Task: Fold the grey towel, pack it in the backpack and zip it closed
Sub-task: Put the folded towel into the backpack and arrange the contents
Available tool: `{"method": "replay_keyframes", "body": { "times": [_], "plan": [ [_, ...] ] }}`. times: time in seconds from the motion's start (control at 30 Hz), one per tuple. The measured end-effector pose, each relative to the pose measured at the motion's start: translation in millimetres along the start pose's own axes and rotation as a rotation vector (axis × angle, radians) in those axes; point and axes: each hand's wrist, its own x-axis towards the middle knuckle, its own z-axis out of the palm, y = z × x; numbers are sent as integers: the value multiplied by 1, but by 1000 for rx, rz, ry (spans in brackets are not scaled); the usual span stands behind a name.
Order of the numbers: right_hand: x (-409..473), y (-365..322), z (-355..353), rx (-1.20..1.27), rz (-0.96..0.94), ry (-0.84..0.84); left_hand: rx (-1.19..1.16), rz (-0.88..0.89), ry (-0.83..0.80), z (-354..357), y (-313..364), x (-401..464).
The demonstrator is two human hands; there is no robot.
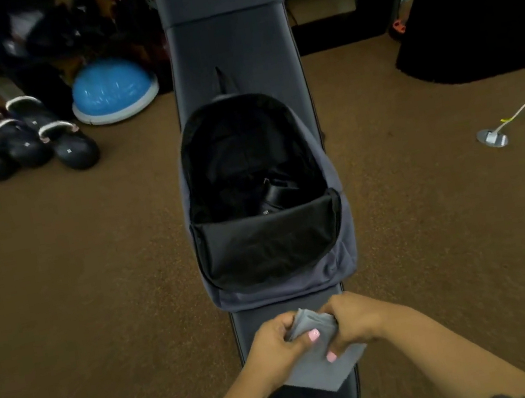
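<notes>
A long, dark grey padded table [230, 47] runs up the middle of the frame over brown carpeted floor [77, 282]. At bottom centre, the left hand [273, 344] and right hand [356, 320] each close their grip on a small grey cloth towel [320, 368], partly folded and resting on the table's near end. Just beyond lies the grey fabric backpack [342, 248], unzipped, its black lining showing. A blue half-dome balance trainer [112, 90] and dark round weights [19, 142] sit at upper left.
</notes>
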Motion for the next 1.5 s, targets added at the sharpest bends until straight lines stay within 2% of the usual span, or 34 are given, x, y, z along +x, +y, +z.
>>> {"method": "replay_keyframes", "body": {
  "times": [0.23, 0.47, 0.6, 0.73, 0.87, 1.03, 1.27, 1.4, 1.5],
  "plan": [
    [-49, -40, -79, -7, -99, 132, -17, 210, 152, -27, 88, -7],
    [-56, -70, -143, -146, -113, 343, -59, 301, 295, -57, 139, 10],
    [-47, -73, -177, -220, -72, 475, -98, 219, 379, -86, 148, 29],
    [-27, -82, -209, -169, -49, 579, 5, 130, 430, -120, 145, 61],
    [5, -96, -228, -117, -20, 671, 136, 57, 398, -143, 137, 96],
    [41, -103, -243, -131, -37, 764, 311, 53, 354, -152, 132, 142],
    [83, -102, -260, -154, -78, 737, 559, 20, 337, -147, 131, 199],
    [100, -101, -267, -161, -115, 705, 739, -79, 284, -146, 129, 218],
    [107, -100, -272, -161, -140, 680, 736, -106, 288, -139, 127, 211]
  ]
}}
